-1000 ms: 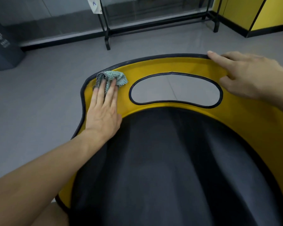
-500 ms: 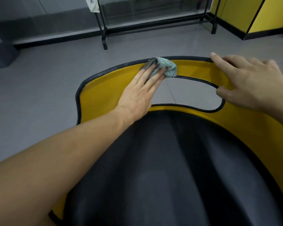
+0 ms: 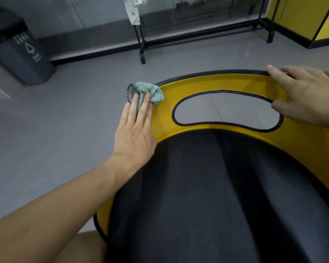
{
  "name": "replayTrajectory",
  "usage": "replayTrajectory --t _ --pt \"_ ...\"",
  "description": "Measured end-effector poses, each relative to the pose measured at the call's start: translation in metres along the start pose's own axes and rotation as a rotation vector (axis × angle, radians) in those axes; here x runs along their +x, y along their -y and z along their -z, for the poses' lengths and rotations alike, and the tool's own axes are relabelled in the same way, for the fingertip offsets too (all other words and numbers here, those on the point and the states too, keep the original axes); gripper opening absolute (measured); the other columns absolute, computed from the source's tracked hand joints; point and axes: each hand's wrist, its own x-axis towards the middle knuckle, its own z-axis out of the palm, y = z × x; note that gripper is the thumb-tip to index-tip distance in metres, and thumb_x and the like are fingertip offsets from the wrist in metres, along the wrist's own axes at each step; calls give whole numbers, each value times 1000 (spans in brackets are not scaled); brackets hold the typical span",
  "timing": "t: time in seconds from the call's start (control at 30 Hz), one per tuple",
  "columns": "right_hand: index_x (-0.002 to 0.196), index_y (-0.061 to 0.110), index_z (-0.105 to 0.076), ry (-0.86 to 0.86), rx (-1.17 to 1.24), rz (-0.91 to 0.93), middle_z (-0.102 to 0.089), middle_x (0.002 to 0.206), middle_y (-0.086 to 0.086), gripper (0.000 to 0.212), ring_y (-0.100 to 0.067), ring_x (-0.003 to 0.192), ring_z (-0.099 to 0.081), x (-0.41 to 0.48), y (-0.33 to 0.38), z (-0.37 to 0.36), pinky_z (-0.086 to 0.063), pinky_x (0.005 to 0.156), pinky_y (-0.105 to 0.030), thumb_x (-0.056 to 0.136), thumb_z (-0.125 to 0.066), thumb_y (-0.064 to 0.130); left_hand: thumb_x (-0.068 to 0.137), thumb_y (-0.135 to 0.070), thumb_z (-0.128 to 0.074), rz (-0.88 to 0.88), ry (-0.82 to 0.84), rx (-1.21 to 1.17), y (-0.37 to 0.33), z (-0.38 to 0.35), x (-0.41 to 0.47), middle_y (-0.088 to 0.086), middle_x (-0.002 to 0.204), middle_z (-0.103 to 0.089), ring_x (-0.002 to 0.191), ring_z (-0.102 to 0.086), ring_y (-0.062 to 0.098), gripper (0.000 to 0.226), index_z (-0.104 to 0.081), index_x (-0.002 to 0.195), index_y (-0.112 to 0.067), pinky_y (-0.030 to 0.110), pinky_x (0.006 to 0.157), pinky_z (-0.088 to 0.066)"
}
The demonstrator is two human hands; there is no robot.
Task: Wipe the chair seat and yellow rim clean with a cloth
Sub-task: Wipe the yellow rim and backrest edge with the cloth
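A chair with a black padded seat (image 3: 217, 186) and a yellow rim (image 3: 213, 82) with a black edge fills the lower right. The rim has an oval handle opening (image 3: 226, 109). My left hand (image 3: 135, 130) lies flat on the rim's left corner, its fingers pressing a crumpled pale green cloth (image 3: 148, 92) that hangs partly over the outer edge. My right hand (image 3: 304, 95) grips the rim's top right, fingers over the outer edge and thumb at the opening.
Grey floor surrounds the chair. A dark bin (image 3: 17, 48) stands at the far left. A black metal rack (image 3: 198, 35) runs along the glass wall behind. Yellow wall panels (image 3: 308, 14) are at the far right. My knee (image 3: 84, 247) shows at the bottom.
My left hand swept the cloth from the rim's left corner to the top middle, then back to the left corner. My right hand kept its hold on the rim.
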Motion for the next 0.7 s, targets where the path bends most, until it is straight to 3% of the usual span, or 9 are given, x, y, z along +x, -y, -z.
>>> replayTrajectory --t 0.2,0.37,0.53,0.7 --pt "155 36 -9 -14 40 -3 -34 157 -6 79 -32 143 -32 1 -2 -3 -29 110 -60 90 -53 47 98 -56 -30 -48 -10 19 6 4 8 22 163 23 152 11 42 89 2 158 2 51 124 -3" --pt "156 31 -14 16 76 4 -33 157 -6 75 -30 144 -29 3 3 5 -26 112 -62 92 -53 41 98 -56 -32 -173 -104 -67 -4 25 51 23 165 8 152 -6 42 86 -13 158 3 50 125 -11" --pt "157 28 -9 24 144 146 -13 165 -2 74 -24 151 -11 12 46 17 -12 119 -59 94 -48 29 100 -55 -29 -285 -100 -167 -39 43 89 22 165 14 152 -1 43 83 -10 159 0 49 125 -6" --pt "158 31 1 -30 203 335 -4 166 0 74 -24 152 -2 41 114 20 -6 120 -60 97 -41 25 103 -52 -21 -363 -113 -129 -7 36 86 22 166 9 154 -4 37 76 -8 159 -2 48 124 -12"
